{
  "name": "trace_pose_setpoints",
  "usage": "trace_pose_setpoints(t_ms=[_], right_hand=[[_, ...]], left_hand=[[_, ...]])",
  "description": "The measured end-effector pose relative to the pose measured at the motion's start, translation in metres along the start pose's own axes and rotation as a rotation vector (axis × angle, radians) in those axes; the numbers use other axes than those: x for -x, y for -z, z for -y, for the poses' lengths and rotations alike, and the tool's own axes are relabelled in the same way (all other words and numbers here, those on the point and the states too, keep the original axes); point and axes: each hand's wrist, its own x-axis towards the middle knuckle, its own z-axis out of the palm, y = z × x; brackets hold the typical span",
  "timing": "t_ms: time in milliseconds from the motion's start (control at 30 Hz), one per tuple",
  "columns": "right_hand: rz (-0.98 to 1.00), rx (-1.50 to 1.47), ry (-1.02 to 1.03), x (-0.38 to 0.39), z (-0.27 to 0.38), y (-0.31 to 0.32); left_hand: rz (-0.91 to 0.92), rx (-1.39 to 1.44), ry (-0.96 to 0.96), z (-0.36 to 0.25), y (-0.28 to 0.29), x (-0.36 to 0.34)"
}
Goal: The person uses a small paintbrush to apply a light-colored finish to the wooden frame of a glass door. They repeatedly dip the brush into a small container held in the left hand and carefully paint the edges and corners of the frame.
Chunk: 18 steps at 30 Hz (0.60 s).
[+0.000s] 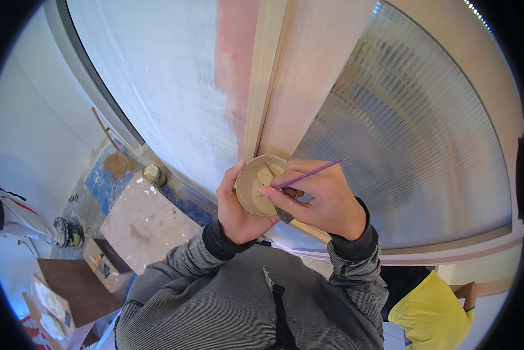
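Note:
My left hand cups a small round bowl from its left side and below, with the thumb up along the rim. Beige material lies inside the bowl, and a paler flat piece shows in it. Over the bowl's right side, my right hand pinches a thin purple stick, like a fine paintbrush handle. Its upper end points up and right; the lower end is hidden by my fingers. A dark grey scrap, like sandpaper or cloth, shows below the right hand's fingers.
Ahead stand a wooden door frame, a ribbed glass panel and a partly white, partly pink wall. At left are a stained board, a paint can, a broom and boxes. A person in yellow is at lower right.

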Motion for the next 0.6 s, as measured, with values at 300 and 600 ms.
trace_pose_setpoints(t_ms=[300,600], right_hand=[[-0.014,-0.094,-0.069,-0.002,-0.017,0.002],[-0.433,-0.39,-0.022,0.02,-0.027,0.018]], left_hand=[[0.018,0.033,0.003,-0.008,0.019,-0.015],[0.093,0.067,0.049,-0.006,0.03,-0.032]])
